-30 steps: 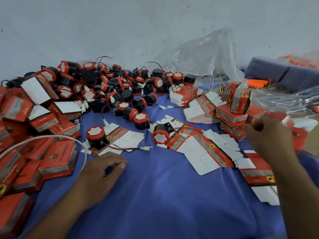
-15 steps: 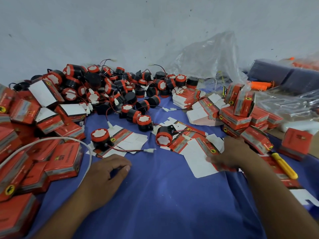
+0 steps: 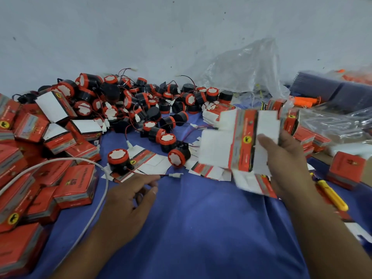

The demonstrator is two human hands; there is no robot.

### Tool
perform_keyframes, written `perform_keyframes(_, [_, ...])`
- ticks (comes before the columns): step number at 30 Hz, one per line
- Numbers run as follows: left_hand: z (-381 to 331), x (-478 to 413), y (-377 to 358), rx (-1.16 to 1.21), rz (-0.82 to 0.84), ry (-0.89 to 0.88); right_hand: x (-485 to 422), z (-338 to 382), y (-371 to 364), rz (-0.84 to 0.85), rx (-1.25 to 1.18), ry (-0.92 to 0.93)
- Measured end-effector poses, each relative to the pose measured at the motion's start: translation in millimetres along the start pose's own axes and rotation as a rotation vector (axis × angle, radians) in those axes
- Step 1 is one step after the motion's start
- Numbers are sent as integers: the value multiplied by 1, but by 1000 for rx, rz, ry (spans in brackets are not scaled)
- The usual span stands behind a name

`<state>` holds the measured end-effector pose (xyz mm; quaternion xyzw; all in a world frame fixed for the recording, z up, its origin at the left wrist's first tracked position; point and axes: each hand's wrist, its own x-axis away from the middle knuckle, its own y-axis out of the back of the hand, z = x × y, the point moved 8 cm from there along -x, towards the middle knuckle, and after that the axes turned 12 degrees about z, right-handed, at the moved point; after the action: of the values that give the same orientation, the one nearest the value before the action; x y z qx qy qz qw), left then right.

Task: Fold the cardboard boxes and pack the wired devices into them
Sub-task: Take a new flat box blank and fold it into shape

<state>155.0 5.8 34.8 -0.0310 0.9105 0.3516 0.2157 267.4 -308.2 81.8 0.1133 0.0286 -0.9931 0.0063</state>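
Many closed boxes (image 3: pixel 76 184) sit stacked at the left of the counter (image 3: pixel 201 228), but a big heap of wired devices (image 3: pixel 141 99) waits behind. The right hand (image 3: pixel 285 158) has its grip on one flat box (image 3: pixel 237 141), held up and not yet folded. The left hand (image 3: pixel 128 200) rests loose, its grip empty.

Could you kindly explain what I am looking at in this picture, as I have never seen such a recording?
There is no machine here: a person wears a camera on the head, so the single view looks forward and down at their two bare hands. The right hand grips a flat cardboard box, not yet folded, above the blue cloth. The left hand rests on the cloth, fingers loosely curled, holding nothing. Behind lies a pile of wired devices, round, black and red. Folded boxes are heaped on the left, more flat boxes lie in the middle, and a yellow tool lies on the right.
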Motion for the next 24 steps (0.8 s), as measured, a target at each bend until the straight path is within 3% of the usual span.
perform_keyframes(2, [-6,1,-2,-26,4,-34,6,15,4,-127,9,152])
perform_keyframes(5, [-5,2,2,-10,-31,-21,19,16,-21,-74,0,262])
perform_keyframes(7, [-3,2,-1,118,10,15,34,11,-61,110,98,324])
perform_keyframes(10, [-3,3,-19,472,161,141,72,0,-137,567,345,459])
perform_keyframes(12, [-16,23,-28,910,348,192,98,-18,-172,802,578,573])
perform_keyframes(13, [-14,30,-27,994,353,148,103,-26,-180,839,652,586])
perform_keyframes(15, [3,19,-25,971,232,132,101,-32,-182,811,663,577])
perform_keyframes(16, [15,10,-30,1080,214,218,98,-34,-180,787,665,560])
perform_keyframes(18, [15,5,-30,1302,260,213,91,-42,-178,765,683,468])
perform_keyframes(21, [16,5,-31,1324,270,227,85,-54,-176,797,655,324])
perform_keyframes(24, [23,7,-26,1345,195,316,83,-55,-175,801,674,307])
